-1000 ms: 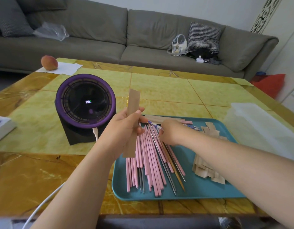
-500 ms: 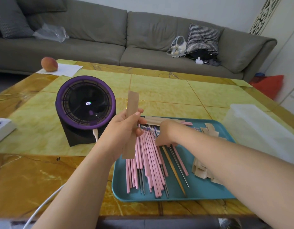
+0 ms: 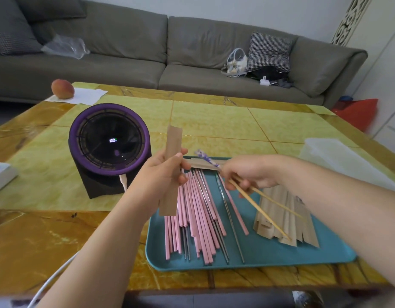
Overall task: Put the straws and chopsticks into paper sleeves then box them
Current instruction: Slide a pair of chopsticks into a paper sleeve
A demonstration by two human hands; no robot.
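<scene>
fan display (image 3: 113,140) digits too small to read; clear box (image 3: 338,161) blurred.

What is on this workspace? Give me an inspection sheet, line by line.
Surface: yellow marbled table, teal tray near its front edge.
Job's things: pink straws, metal straws and stacked paper sleeves on the tray; clear box to the tray's right.
Clutter: purple fan, peach on white paper.
Hands: left hand holds a single sleeve upright; right hand grips two wooden chopsticks above the tray.
Cables: white cable plugged into the fan's base.
Surroundings: grey sofa with handbag and checked cushion.
</scene>
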